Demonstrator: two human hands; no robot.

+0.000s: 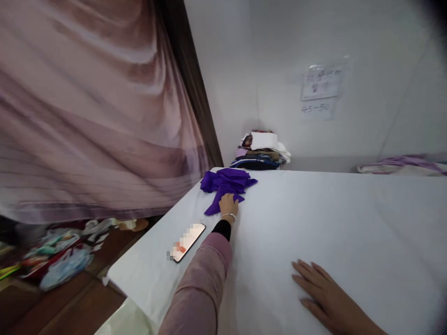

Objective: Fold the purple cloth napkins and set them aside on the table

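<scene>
Left grip (228, 204) on purple cloth (230, 179); right grip (323, 293) over table (289, 218).

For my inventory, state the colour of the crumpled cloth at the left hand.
The crumpled cloth is deep purple, shown in the head view.

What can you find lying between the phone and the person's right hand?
In the head view, the left arm's mauve sleeve lies between the phone and the right hand; from sleeve to hand stretches white tabletop.
</scene>
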